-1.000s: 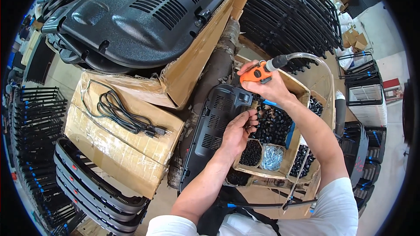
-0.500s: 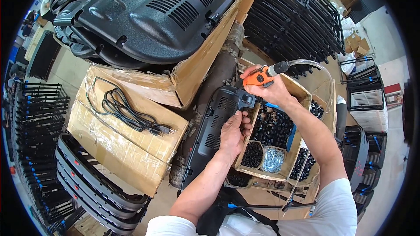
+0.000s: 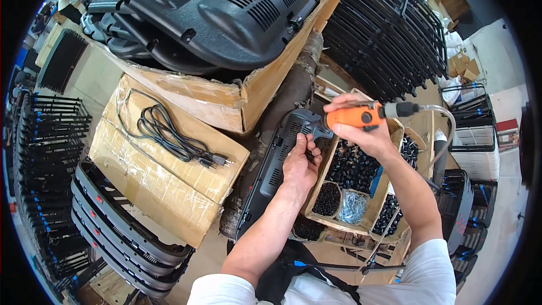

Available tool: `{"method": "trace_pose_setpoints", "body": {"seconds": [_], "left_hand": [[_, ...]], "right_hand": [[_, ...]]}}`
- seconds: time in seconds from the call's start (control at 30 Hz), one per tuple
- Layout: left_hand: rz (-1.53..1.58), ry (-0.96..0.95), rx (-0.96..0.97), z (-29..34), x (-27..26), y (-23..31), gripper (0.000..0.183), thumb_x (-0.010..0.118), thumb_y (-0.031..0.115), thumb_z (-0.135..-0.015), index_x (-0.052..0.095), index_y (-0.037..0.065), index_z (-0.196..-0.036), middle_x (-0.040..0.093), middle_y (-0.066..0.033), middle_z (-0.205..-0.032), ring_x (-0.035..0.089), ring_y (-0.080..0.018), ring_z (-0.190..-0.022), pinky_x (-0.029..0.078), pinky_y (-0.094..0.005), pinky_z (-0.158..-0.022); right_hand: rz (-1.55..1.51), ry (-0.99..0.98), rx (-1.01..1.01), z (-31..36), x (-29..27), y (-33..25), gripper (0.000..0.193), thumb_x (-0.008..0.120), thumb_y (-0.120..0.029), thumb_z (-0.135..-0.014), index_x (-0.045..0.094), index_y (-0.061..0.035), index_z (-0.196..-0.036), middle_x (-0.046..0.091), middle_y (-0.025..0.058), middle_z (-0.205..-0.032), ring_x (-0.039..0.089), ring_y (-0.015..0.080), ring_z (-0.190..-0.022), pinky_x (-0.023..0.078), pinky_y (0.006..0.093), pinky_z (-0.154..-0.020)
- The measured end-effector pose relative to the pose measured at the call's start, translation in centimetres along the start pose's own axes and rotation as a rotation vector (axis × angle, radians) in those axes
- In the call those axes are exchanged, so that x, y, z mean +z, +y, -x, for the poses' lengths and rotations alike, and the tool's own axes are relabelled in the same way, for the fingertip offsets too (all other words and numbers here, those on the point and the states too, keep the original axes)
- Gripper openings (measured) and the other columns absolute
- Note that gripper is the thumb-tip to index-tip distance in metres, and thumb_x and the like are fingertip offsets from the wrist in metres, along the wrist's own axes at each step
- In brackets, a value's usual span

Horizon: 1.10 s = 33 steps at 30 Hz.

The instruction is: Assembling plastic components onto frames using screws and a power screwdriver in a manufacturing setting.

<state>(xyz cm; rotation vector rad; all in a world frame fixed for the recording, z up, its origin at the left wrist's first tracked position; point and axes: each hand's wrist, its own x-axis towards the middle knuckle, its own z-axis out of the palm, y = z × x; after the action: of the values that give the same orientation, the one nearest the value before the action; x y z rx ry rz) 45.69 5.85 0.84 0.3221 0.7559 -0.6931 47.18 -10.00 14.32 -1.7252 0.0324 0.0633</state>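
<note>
A long black vented plastic cover [image 3: 279, 161] rests slantwise on a padded brown roll [image 3: 297, 87]. Against its right edge my left hand [image 3: 301, 164] is closed, fingers curled; whatever they pinch is hidden. My right hand [image 3: 368, 135] grips an orange air screwdriver [image 3: 354, 117], its body lying nearly level. The tool's left end is at the cover's upper right corner, its tip not visible. From its other end a clear hose [image 3: 449, 121] runs off to the right. Beside the cover stands a parts box [image 3: 350, 229] with black knobs [image 3: 353, 166], small black screws [image 3: 326, 199] and silver screws [image 3: 353, 206].
A carton [image 3: 186, 99] heaped with similar black covers [image 3: 226, 11] stands upper left. In front, another carton [image 3: 152, 186] bears a coiled power cord [image 3: 164, 133]. Stacked grey curved parts [image 3: 121, 243] sit lower left. Racks of black frames [image 3: 389, 22] rise behind.
The screwdriver has swung to a more level position, its hose end moving right, and my right hand has turned with it. My left hand has curled in more. The whole view has shifted slightly.
</note>
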Motion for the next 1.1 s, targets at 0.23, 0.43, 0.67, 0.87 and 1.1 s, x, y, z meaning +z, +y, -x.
{"method": "trace_pose_setpoints", "body": {"seconds": [0.23, 0.43, 0.67, 0.87, 1.1], "left_hand": [[0.281, -0.113, -0.054, -1.0, 0.0, 1.8, 0.025, 0.06, 0.037, -0.108, 0.064, 0.012, -0.109, 0.058, 0.0039, -0.081, 0.053, -0.0116, -0.072, 0.043, -0.0244, -0.06], [0.224, -0.174, -0.066, -0.5, -0.6, 3.1, 0.027, 0.055, 0.037, -0.111, 0.064, 0.012, -0.113, 0.061, 0.0028, -0.086, 0.055, -0.0119, -0.075, 0.045, -0.0245, -0.062], [0.173, -0.091, -0.103, 1.6, -1.3, 1.3, 0.029, 0.046, 0.03, -0.115, 0.063, 0.006, -0.114, 0.066, -0.0051, -0.099, 0.067, -0.0207, -0.09, 0.061, -0.0327, -0.083], [0.289, -0.067, -0.204, 5.6, -4.7, -1.2, 0.027, 0.049, 0.025, -0.114, 0.06, 0.001, -0.109, 0.064, -0.0105, -0.098, 0.069, -0.0246, -0.09, 0.066, -0.0366, -0.086], [0.083, -0.104, -0.36, 9.6, -9.0, -3.4, 0.023, 0.049, 0.026, -0.113, 0.06, 0.005, -0.115, 0.065, -0.0062, -0.096, 0.069, -0.0237, -0.084, 0.063, -0.036, -0.077]], "right_hand": [[0.038, -0.081, 0.001, 0.8, 1.7, -0.1, 0.058, 0.087, -0.017, -0.086, 0.059, -0.0024, -0.135, 0.071, 0.0139, -0.13, 0.067, 0.0214, -0.121, 0.052, 0.0392, -0.109], [0.043, -0.082, -0.003, 0.1, 3.2, 0.0, 0.056, 0.084, -0.015, -0.087, 0.059, -0.0008, -0.134, 0.071, 0.0152, -0.129, 0.068, 0.0208, -0.119, 0.053, 0.039, -0.108], [0.058, -0.056, 0.007, -2.9, 5.4, 3.4, 0.057, 0.083, -0.01, -0.086, 0.059, -0.0008, -0.136, 0.072, 0.0137, -0.128, 0.068, 0.0189, -0.114, 0.054, 0.0365, -0.104], [0.114, -0.081, -0.018, -3.8, 6.8, 3.7, 0.035, 0.084, -0.007, -0.084, 0.069, -0.0016, -0.115, 0.073, 0.0087, -0.119, 0.067, 0.0131, -0.104, 0.056, 0.0317, -0.094], [0.146, -0.095, -0.024, -4.3, 7.2, 3.3, 0.034, 0.084, -0.008, -0.084, 0.069, -0.0029, -0.114, 0.073, 0.0074, -0.118, 0.067, 0.0128, -0.104, 0.056, 0.0322, -0.094]]}}
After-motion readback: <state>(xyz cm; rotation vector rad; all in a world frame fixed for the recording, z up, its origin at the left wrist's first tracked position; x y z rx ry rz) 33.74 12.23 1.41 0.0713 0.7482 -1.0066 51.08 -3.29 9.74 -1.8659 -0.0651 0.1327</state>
